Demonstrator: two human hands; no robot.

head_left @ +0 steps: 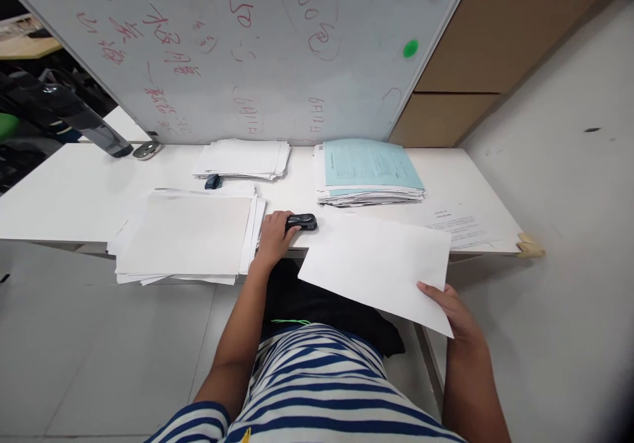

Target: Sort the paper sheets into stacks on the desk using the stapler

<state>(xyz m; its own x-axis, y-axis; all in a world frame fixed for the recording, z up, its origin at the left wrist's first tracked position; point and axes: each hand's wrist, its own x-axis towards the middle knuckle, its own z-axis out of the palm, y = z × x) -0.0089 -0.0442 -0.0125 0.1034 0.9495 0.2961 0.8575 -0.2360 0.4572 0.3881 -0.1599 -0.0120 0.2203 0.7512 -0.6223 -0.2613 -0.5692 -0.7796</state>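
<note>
My left hand (275, 235) is closed around a black stapler (303, 222) at the table's front edge. Between the fingers and thumb of my right hand (453, 307) is the lower right part of a white paper sheet (381, 261). The sheet slants toward me over the table edge, and its upper left corner comes close to the stapler. Whether it is a single sheet or several, I cannot tell. To the left of my left hand lies a wide stack of paper (185, 232), overhanging the edge. A printed sheet (456, 225) lies partly under the held paper.
Farther back on the white table (54, 192) sit a smaller paper stack (242, 158), a small dark blue object (213, 181) and a stack topped with a light blue sheet (371, 164). A computer mouse (147, 150) and a dark bottle (94, 123) stand left. A whiteboard (277, 67) rises behind.
</note>
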